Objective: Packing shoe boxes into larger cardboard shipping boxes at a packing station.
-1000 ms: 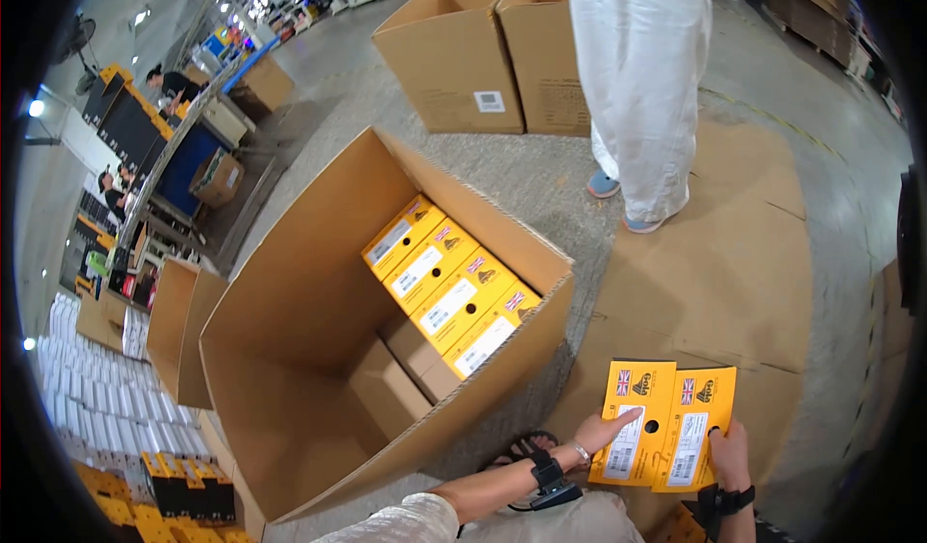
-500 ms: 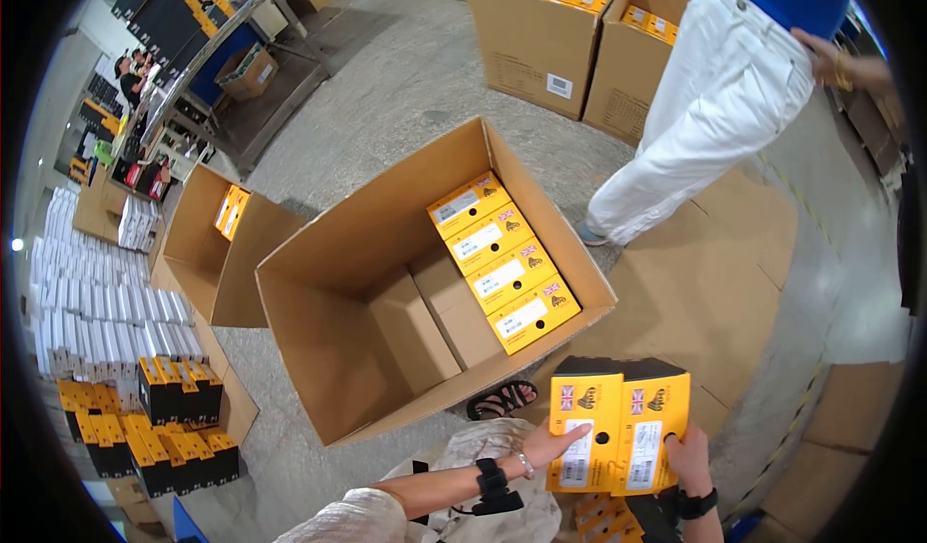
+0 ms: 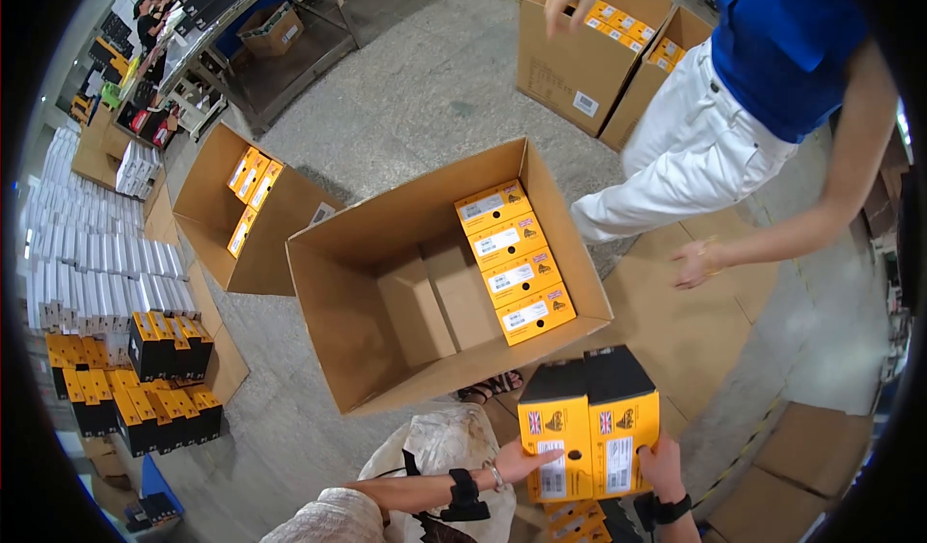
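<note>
Side by side, two yellow-and-black shoe boxes are held in front of me, their labelled yellow ends facing up: a left shoe box [image 3: 553,427] and a right shoe box [image 3: 625,422]. My left hand [image 3: 523,462] grips the left one, thumb across its label. On the outer side of the right one, my right hand [image 3: 662,464] is closed. Just beyond stands a large open carton [image 3: 352,345]. Along its right wall lies a row of several yellow shoe boxes [image 3: 512,278]; the carton's bare bottom shows beside them.
More shoe boxes [image 3: 575,522] are stacked below my hands. A person [image 3: 763,80] in a blue top and white trousers stands right of the carton. Partly filled cartons stand left [image 3: 275,244] and far right [image 3: 570,70]. White and yellow-black stacks [image 3: 169,345] line the left.
The held shoe boxes have tilted, showing more of their black sides, and sit slightly farther left in view. The person in blue has stretched out both arms. My grip stays the same.
</note>
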### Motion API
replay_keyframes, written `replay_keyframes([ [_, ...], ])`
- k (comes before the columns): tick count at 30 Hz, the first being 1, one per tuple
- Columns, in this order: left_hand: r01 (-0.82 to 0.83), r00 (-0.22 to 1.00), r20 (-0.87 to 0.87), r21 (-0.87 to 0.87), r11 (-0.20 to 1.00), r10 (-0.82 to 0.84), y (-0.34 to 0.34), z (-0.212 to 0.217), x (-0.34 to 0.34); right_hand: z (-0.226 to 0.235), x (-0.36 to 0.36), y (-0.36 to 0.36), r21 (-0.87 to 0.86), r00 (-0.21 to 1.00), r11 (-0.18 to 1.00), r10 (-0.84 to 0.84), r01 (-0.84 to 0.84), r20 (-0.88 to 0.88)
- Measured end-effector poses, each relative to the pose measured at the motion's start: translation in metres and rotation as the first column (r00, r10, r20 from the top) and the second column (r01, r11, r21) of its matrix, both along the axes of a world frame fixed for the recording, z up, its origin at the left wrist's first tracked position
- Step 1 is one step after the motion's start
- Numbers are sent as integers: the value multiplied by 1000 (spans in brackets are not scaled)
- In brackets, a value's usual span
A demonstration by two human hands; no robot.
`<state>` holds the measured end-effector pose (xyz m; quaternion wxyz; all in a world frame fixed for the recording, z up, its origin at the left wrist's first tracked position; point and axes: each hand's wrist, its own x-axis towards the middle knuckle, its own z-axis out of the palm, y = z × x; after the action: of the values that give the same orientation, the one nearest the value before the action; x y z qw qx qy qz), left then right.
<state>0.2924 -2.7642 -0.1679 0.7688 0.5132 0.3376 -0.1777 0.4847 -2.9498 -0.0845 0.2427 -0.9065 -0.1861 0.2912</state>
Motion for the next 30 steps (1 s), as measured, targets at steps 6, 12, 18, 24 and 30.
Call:
replay_keyframes([
  [6, 336, 926, -123, -160, 928, -357, 7, 63, 2, 67, -34, -26, -129, 992, 987, -105, 94, -76],
  [12, 512, 856, 27, -179, 840, -516, -3, 84, -9, 99, -85, -66, -70, 960, 973, -229, 221, -159],
  [18, 584, 809, 26, -150, 798, -588, -3, 120, -6, 112, -124, -101, 89, 898, 912, -371, 401, -237],
  [24, 671, 741, 46, -26, 741, -670, -11, 135, -9, 148, -159, -94, 224, 812, 796, -480, 562, -332],
  [30, 710, 696, 86, 67, 701, -713, -21, 143, -31, 125, -201, -139, 206, 828, 806, -509, 555, -237],
])
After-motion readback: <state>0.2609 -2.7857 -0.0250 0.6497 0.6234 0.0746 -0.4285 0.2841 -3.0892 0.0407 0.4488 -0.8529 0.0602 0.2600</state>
